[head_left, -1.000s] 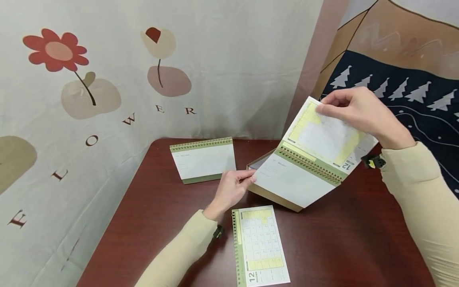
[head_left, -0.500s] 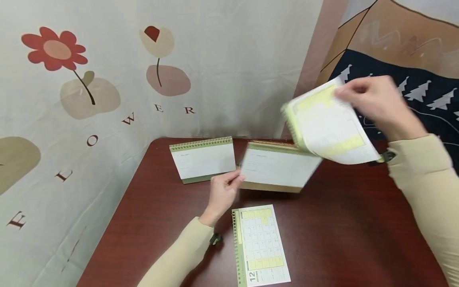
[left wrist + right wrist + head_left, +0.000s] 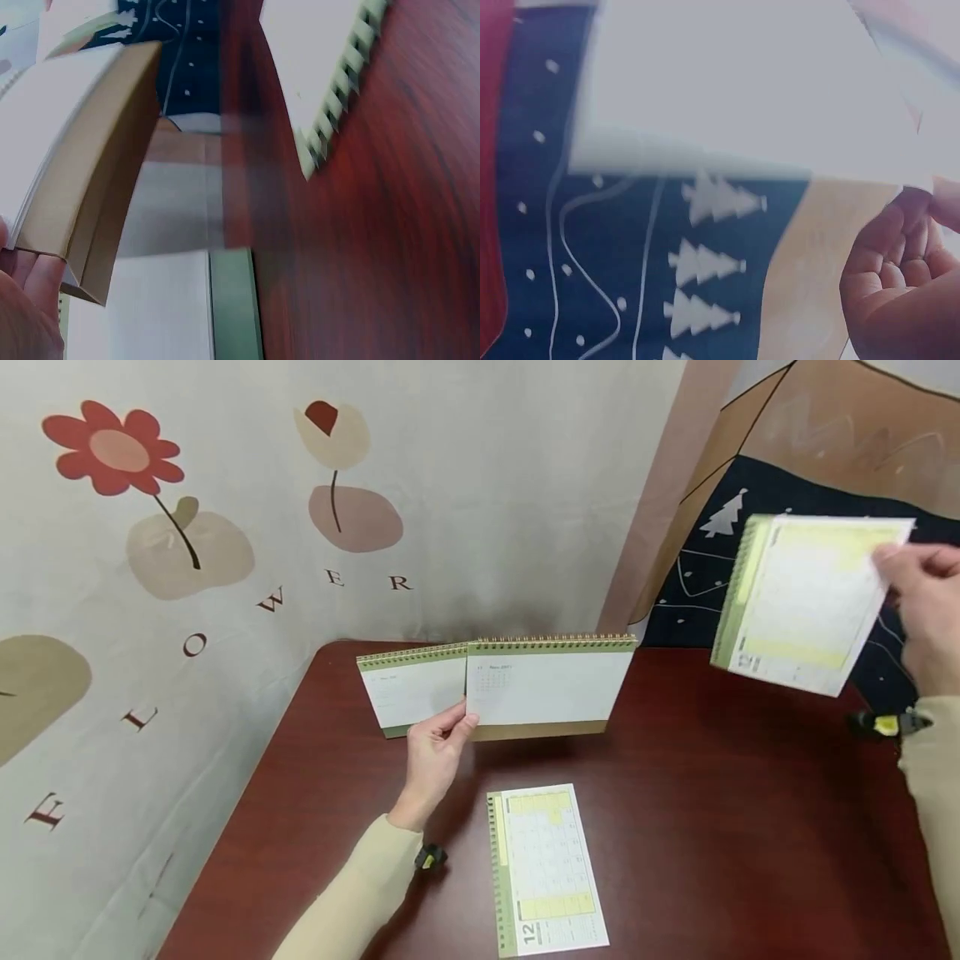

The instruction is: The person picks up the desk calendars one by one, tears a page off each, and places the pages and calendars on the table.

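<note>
My left hand (image 3: 435,760) pinches the lower left edge of a spiral desk calendar (image 3: 547,689) with a brown cardboard stand (image 3: 90,165). That calendar is raised off the table, its page towards me. At the upper right, my right hand (image 3: 930,610) pinches the corner of a detached calendar sheet (image 3: 813,602), yellow and white with a green punched edge. In the right wrist view the sheet's pale back (image 3: 742,82) is blurred. A second desk calendar (image 3: 412,693), with a green base, stands behind my left hand, partly covered by the first.
Near the front of the dark red table (image 3: 675,843) lies another loose calendar sheet (image 3: 551,868) marked 12, with punched holes along its left side. A pale flower-printed curtain (image 3: 480,510) hangs behind; a dark tree-patterned cloth (image 3: 697,585) hangs at the right.
The sheet has come away from the spiral binding, and my right hand has carried it up and right. My left hand has swung the calendar left, against the other one in view.
</note>
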`<state>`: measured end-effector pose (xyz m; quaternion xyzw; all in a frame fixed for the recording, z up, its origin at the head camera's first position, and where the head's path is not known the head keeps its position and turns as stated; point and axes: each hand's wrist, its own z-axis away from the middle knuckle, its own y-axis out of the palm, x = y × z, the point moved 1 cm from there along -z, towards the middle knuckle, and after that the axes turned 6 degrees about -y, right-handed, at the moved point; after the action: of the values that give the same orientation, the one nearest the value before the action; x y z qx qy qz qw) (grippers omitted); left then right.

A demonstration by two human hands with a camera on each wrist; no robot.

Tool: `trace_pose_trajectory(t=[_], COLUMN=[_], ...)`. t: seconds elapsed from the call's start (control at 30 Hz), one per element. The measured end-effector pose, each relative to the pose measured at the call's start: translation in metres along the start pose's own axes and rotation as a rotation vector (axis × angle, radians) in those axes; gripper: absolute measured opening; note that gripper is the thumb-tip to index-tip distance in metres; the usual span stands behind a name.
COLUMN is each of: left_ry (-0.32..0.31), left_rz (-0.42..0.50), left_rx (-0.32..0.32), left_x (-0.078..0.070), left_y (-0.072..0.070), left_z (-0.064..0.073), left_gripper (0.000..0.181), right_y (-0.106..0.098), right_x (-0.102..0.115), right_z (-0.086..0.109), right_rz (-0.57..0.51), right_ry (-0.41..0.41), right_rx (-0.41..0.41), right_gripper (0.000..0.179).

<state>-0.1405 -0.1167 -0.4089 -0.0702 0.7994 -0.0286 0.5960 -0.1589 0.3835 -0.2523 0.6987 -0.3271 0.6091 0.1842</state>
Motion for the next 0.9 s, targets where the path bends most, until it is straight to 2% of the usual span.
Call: trace_pose_trajectory(t=[0.07, 0.13, 0.33, 0.5, 0.63, 0.77, 0.9], left_ry=[-0.020, -0.045, -0.119, -0.126, -0.142, -0.171, -0.184], left_rz=[0.045, 0.089, 0.197, 0.209, 0.231, 0.272, 0.272], left_rx=[0.034, 0.052, 0.049, 0.043, 0.044, 0.052, 0.048], left_x=[-0.001, -0.003, -0.002, 0.000, 0.000, 0.001, 0.003], left_y=[0.003, 0.007, 0.018, 0.025, 0.031, 0.038, 0.042], left_z=[-0.003, -0.006, -0.012, -0.016, -0.018, -0.018, -0.020], left_gripper=[0.024, 0.025, 0.026, 0.026, 0.026, 0.027, 0.026], right_y=[0.000, 0.000, -0.009, -0.007, 0.001, 0.007, 0.018], right_x=[-0.005, -0.008, -0.016, -0.034, -0.055, -0.073, -0.089], right_z=[0.018, 0.038, 0.090, 0.120, 0.139, 0.153, 0.167], right_rz=[0.053, 0.156, 0.363, 0.467, 0.470, 0.469, 0.480], right_ry=[-0.020, -0.046, -0.088, -0.181, -0.222, -0.211, -0.203], right_rx=[0.078, 0.142, 0.206, 0.320, 0.451, 0.549, 0.647], right_gripper=[0.006, 0.007, 0.013, 0.030, 0.038, 0.038, 0.035])
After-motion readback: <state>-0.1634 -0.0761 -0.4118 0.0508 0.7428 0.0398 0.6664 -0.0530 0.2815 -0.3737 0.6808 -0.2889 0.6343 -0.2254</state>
